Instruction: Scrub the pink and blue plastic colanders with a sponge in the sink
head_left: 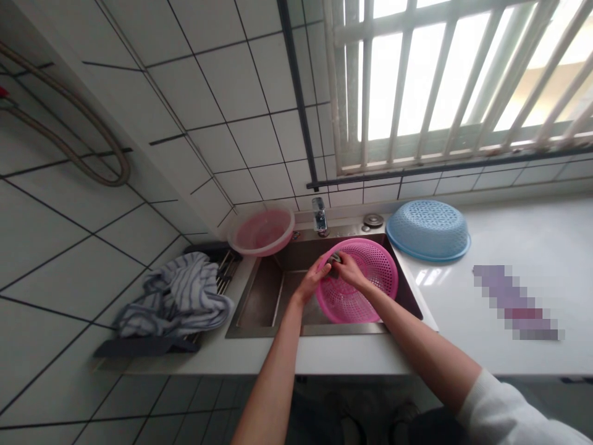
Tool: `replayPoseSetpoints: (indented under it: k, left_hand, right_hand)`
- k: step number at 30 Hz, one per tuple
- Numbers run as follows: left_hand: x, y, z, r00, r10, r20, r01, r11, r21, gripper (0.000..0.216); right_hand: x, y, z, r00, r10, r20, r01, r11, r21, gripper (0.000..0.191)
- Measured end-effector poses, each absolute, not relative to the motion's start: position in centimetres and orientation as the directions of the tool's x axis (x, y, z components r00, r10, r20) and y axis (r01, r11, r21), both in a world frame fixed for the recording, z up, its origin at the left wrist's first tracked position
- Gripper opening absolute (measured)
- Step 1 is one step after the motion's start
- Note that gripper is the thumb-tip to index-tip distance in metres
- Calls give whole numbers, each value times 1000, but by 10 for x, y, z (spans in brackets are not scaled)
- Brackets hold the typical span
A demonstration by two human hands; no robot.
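Note:
A pink colander (359, 314) with a perforated wall sits tilted in the right part of the steel sink (264, 290). At its upper left rim, my left hand (311, 282) is closed, with its fingers on the rim. My right hand (351, 270) reaches over the colander from the right and is closed on a small, crumpled dark grey-green cloth (334, 259). The cloth lies against the rim, right beside my left fingertips. Whether my left fingers also touch the cloth is too small to tell.
Behind the sink stands a chrome faucet (319, 215), with a sink strainer (373, 220) to its right. A pale pink basin (263, 231) rests at the back left corner, and an upturned blue basket (428, 230) on the right counter. A striped cloth (180, 293) covers a rack at left.

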State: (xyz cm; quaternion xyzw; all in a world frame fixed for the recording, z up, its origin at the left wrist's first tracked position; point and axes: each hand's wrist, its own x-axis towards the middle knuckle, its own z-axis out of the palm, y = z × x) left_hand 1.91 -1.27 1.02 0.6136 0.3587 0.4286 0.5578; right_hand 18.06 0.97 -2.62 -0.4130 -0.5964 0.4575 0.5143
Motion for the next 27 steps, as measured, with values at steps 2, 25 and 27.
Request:
replayPoseSetpoints:
  k: [2, 25, 27]
  left_hand:
    - [19, -13, 11, 353, 927, 124, -38, -118, 992, 60]
    - [20, -11, 8, 361, 924, 126, 5, -137, 991, 64]
    - [19, -10, 7, 365, 920, 142, 23, -162, 987, 66]
  right_hand:
    - [179, 9, -28, -182, 957, 224, 12, 230, -973, 18]
    - [188, 17, -25, 40, 990, 135, -145, 140, -980, 25]
    - [191, 18, -25, 24, 989, 144, -132, 146, -980, 23]
